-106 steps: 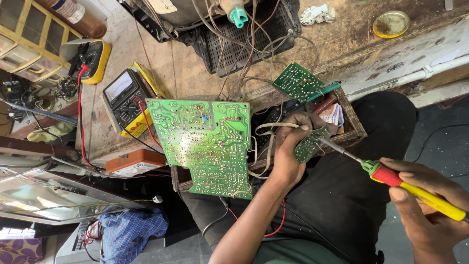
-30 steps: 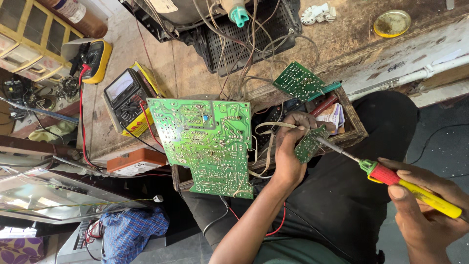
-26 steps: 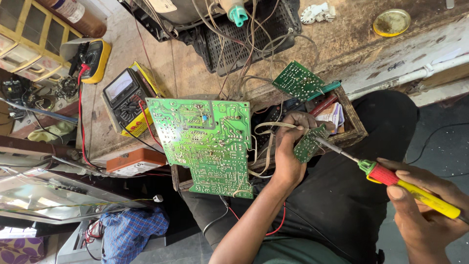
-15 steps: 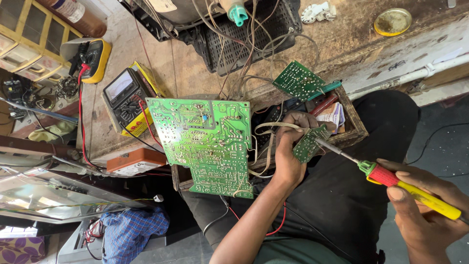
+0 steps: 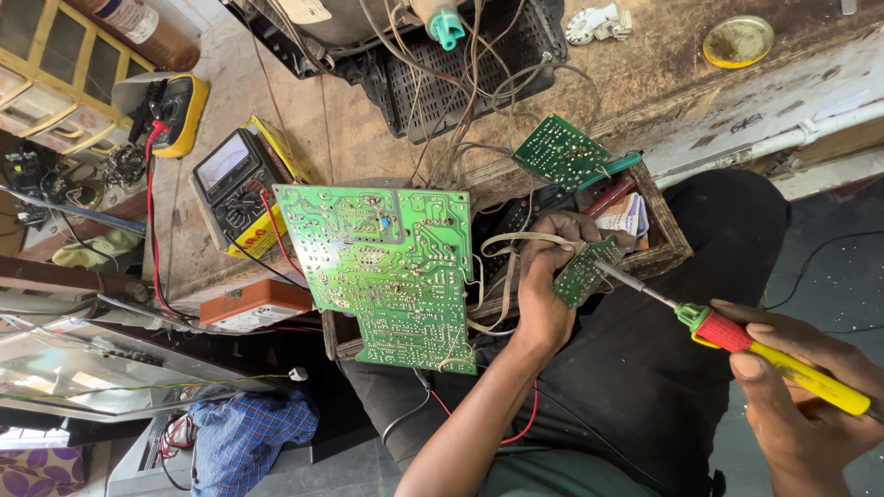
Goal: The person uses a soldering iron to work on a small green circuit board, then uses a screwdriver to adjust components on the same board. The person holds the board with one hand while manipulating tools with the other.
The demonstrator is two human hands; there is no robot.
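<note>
Bare forearms, no sleeves visible; black trousers (image 5: 645,368); green shirt hem (image 5: 543,474)

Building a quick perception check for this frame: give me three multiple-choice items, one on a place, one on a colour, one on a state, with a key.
1. Where does the large green circuit board lie relative to the left hand?
A. Image-left of it
B. Image-right of it
C. Under it

2. What colour is the soldering iron's handle?
A. Blue and white
B. Red and yellow
C. All black

3. What is the iron's tip doing?
A. Lying on the bench
B. Touching the small green board
C. Pointing away from it

Key: A, the large board sits image-left of the hand; B, red collar and yellow grip in the right hand; B, the tip meets the small board's edge.
</note>
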